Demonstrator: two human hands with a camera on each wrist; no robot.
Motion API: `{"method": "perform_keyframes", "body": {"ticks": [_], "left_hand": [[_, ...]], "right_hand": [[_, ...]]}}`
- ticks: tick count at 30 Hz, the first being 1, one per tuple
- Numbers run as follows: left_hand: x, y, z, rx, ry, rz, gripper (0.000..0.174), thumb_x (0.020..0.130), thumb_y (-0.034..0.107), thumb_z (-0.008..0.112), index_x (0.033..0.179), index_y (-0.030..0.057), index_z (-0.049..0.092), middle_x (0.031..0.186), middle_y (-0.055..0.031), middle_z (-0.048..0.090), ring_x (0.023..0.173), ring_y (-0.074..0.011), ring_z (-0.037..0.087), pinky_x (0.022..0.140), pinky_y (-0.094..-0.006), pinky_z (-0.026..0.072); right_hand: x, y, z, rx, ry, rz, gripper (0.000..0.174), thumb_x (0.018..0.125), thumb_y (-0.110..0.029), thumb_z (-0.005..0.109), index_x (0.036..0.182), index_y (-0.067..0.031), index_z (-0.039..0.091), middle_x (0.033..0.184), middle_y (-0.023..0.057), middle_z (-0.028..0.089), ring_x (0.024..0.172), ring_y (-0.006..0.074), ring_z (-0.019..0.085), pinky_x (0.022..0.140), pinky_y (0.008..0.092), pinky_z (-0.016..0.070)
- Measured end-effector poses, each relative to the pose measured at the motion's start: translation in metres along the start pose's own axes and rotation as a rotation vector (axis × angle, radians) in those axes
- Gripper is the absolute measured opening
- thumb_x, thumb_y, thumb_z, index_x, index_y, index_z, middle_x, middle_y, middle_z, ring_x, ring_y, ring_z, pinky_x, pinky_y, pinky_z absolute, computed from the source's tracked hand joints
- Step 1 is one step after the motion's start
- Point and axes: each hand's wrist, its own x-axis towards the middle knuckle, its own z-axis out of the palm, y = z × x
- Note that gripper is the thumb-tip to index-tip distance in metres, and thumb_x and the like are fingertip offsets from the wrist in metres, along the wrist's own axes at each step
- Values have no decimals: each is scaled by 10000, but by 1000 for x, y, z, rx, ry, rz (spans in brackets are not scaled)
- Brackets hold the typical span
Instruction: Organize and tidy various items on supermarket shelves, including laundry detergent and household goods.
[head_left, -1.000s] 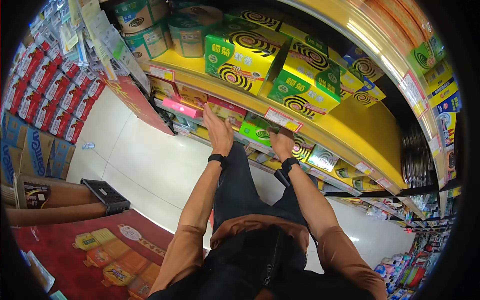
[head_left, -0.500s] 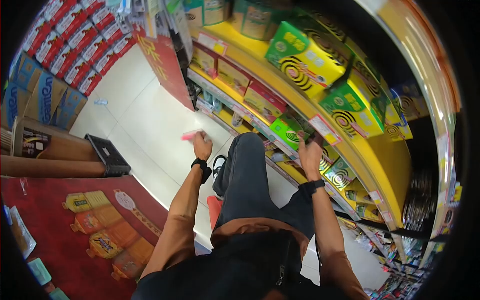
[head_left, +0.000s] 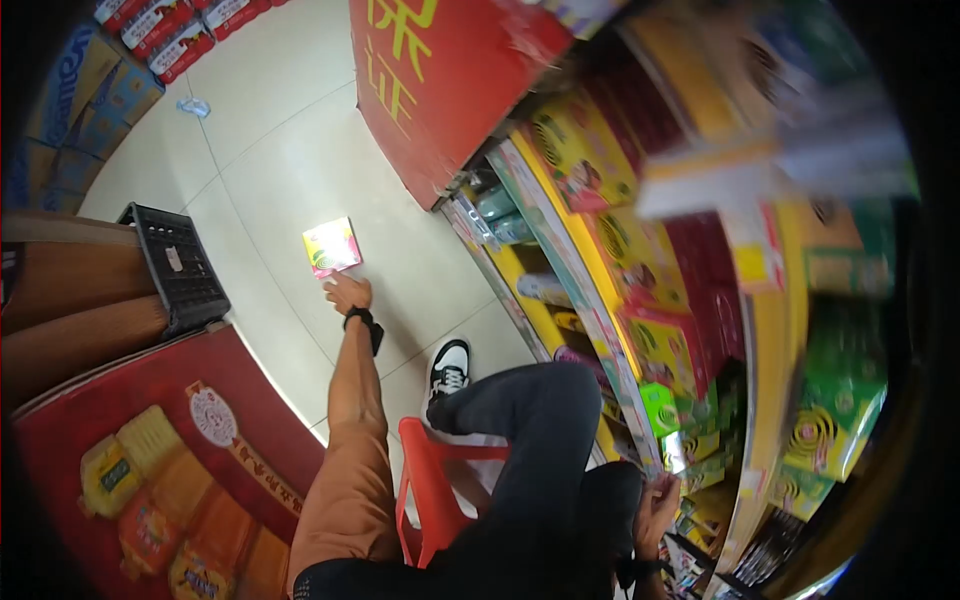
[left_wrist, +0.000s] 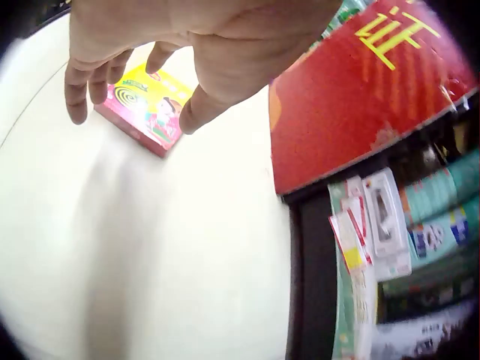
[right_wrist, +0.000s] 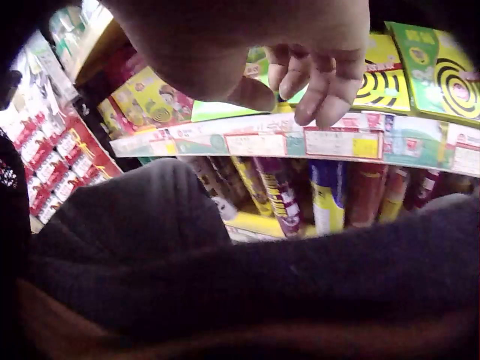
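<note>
A pink and yellow mosquito coil box lies flat on the pale floor tiles, its spiral picture facing up. My left hand reaches down to its near edge. In the left wrist view, thumb and fingers are spread apart and overlap the box, with no grip around it. By the shelf, my right hand hangs with loosely bent fingers and nothing in them. The right wrist view has that hand in front of a shelf edge with price labels, near green and yellow coil boxes.
Shelving with more coil boxes runs along the right, ending in a red panel. A red plastic stool is beneath me. To the left are a black crate and a red printed display. Spray cans fill the lower shelf.
My left hand has carried the pink box from the shelf down to the floor, and its fingers have spread. The right hand has drawn back from the shelf boxes. My view has turned left.
</note>
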Motion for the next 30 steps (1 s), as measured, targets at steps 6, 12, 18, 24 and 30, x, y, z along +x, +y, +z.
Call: {"method": "perform_keyframes", "body": {"ticks": [6,12,18,24,30], "left_hand": [[127,5,39,-30,-99,-192,1163,694,541,829,1570,124,187,1479,-235,356,1331,-450,395,1003,-638,429],[123,18,27,28,135,-184,1324,532,679,882,1476,-26,277,1390,-221,424,1303,-396,427,984,-601,444],[120,-30,40,-117,59,-248,1053,498,686,900,1209,-12,560,1135,-177,632,1053,-342,610,871,-470,521],[25,-19,7,-1208,-371,-114,374,877,239,800,1161,28,677,964,-44,737,789,-146,684,697,-310,544],[-156,47,-161,-1345,-1041,233,492,926,87,711,1371,27,511,1306,-81,632,1145,-177,630,966,-333,515]], "right_hand": [[-15,84,-3,-162,1,130,201,877,-74,603,1057,-23,530,912,89,539,777,184,546,665,322,481],[-11,84,-8,-82,-129,339,292,859,-46,652,1099,-39,486,900,100,540,662,179,604,562,290,518],[-18,103,-5,-243,-166,176,326,874,-59,648,1152,-28,480,966,98,529,717,164,586,581,316,517],[5,27,11,-212,-84,9,227,913,-100,616,1107,-7,542,878,53,525,756,135,559,660,295,479],[12,-100,23,206,6,-278,82,872,20,621,948,11,592,817,82,539,747,158,542,650,297,449]]}}
